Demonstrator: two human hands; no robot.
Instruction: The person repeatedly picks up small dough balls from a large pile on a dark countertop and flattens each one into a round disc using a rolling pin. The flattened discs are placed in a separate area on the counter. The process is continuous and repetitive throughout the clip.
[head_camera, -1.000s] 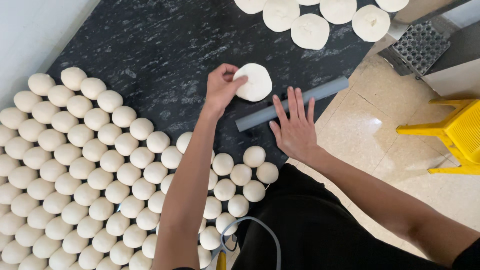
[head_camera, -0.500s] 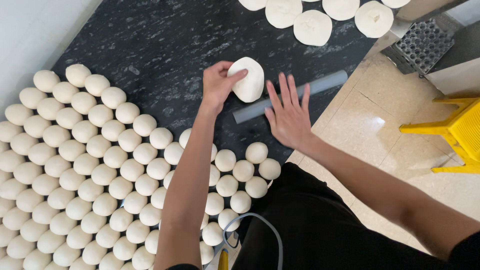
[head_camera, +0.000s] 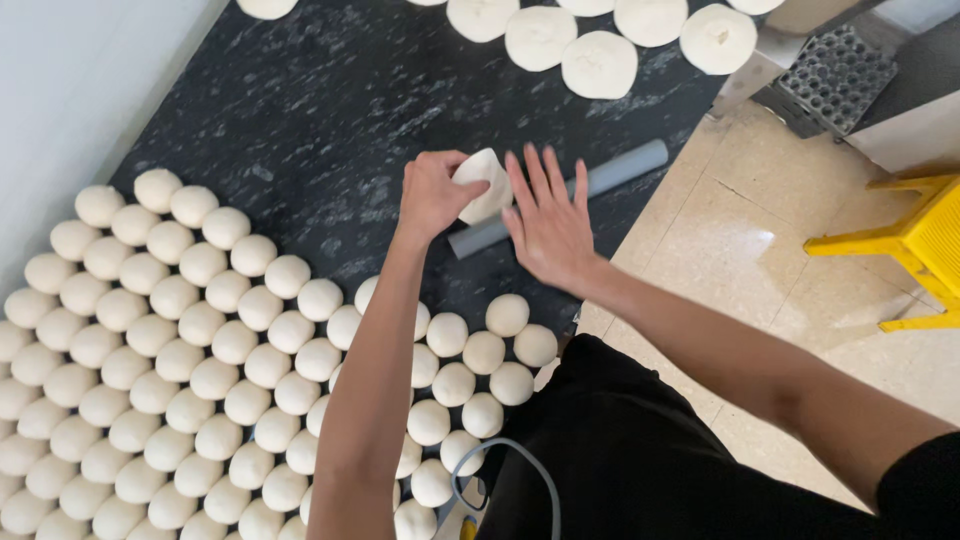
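My left hand (head_camera: 432, 193) grips a flattened white dough disc (head_camera: 484, 182), lifted on edge above the dark stone counter (head_camera: 300, 110). My right hand (head_camera: 547, 222) is flat with fingers spread, resting on a grey rolling pin (head_camera: 625, 170) that lies diagonally on the counter; its palm is right beside the dough disc. Several round dough balls (head_camera: 200, 340) are packed in rows on the counter's near left part.
Several rolled dough discs (head_camera: 598, 63) lie along the counter's far edge. A perforated metal rack (head_camera: 828, 80) stands at the upper right and a yellow stool (head_camera: 915, 245) on the tiled floor (head_camera: 740, 240) to the right. A grey cable (head_camera: 510, 465) loops near my lap.
My left hand has picked the dough disc up from flat on the counter and tilted it on edge. My right hand slid left along the rolling pin toward the disc.
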